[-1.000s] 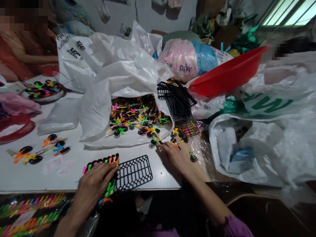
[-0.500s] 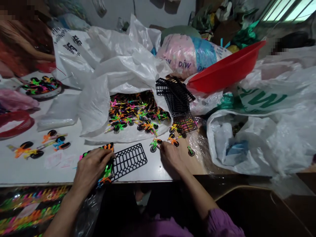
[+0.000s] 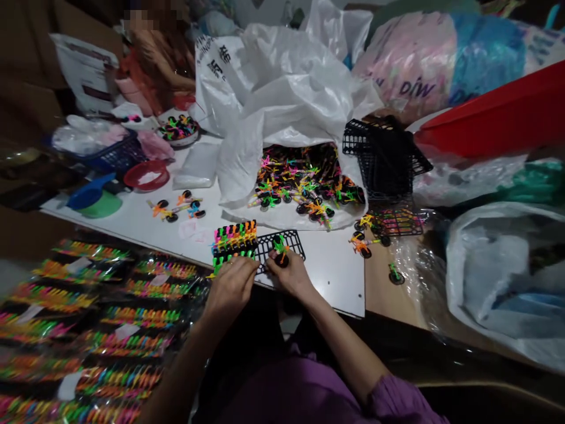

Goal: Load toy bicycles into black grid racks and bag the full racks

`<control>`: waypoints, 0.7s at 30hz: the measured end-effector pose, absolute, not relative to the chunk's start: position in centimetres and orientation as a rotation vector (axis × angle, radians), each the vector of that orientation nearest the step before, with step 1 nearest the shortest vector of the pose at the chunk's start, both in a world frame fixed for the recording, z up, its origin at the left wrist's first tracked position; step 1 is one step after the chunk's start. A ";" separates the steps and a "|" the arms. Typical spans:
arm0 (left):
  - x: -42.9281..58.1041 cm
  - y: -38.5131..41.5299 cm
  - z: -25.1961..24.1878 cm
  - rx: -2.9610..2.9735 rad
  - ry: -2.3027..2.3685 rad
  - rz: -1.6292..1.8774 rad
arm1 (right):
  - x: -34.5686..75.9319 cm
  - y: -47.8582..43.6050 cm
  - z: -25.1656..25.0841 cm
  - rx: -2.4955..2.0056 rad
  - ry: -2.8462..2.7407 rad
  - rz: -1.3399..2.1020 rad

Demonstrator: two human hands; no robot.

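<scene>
Black grid rack (image 3: 295, 238) laid at the near edge of the white worktop (image 3: 338, 268), half filled with coloured toy bikes (image 3: 235, 238), its near edge clasped by the left hand (image 3: 232, 284), green toy bike (image 3: 279, 243) pinched above it by the right hand (image 3: 290, 275).

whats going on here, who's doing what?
A person sits at a white table. The left hand is on the near edge of a black grid rack, whose left part holds rows of colourful toy bikes. The right hand pinches a green toy bike over the rack's bare part. Behind, an open white bag spills loose bikes beside stacked racks. Wrapped packs lie lower left.
</scene>
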State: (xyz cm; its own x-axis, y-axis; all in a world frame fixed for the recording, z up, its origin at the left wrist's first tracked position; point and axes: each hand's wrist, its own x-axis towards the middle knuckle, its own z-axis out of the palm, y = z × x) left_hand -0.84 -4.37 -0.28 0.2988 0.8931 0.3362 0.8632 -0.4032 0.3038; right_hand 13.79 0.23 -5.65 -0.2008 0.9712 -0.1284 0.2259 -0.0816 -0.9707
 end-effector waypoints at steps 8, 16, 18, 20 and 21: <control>-0.9 -4.6 -0.6 2.467 1.618 0.837 | 13.2 -0.9 -6.4 -1.290 -2.044 0.870; -0.6 -4.6 -1.7 2.678 1.596 0.922 | 13.1 -0.4 -5.8 -1.279 -2.390 0.771; -1.0 -4.6 -2.3 2.701 1.560 0.973 | 13.2 -0.3 -5.8 -1.251 -2.395 0.786; -1.5 -4.7 -3.0 2.686 1.536 0.989 | 14.0 0.2 -5.5 -1.157 -2.395 0.851; -1.8 -4.7 -3.4 2.675 1.522 0.991 | 14.8 0.7 -5.1 -1.118 -2.393 0.881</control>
State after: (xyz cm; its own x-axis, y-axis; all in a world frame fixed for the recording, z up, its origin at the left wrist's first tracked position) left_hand -1.82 -4.72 -3.38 0.3704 0.7490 0.5494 0.8052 -0.5538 0.2122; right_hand 14.83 0.73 -5.08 -0.6246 0.7790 0.0547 0.5574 0.4938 -0.6674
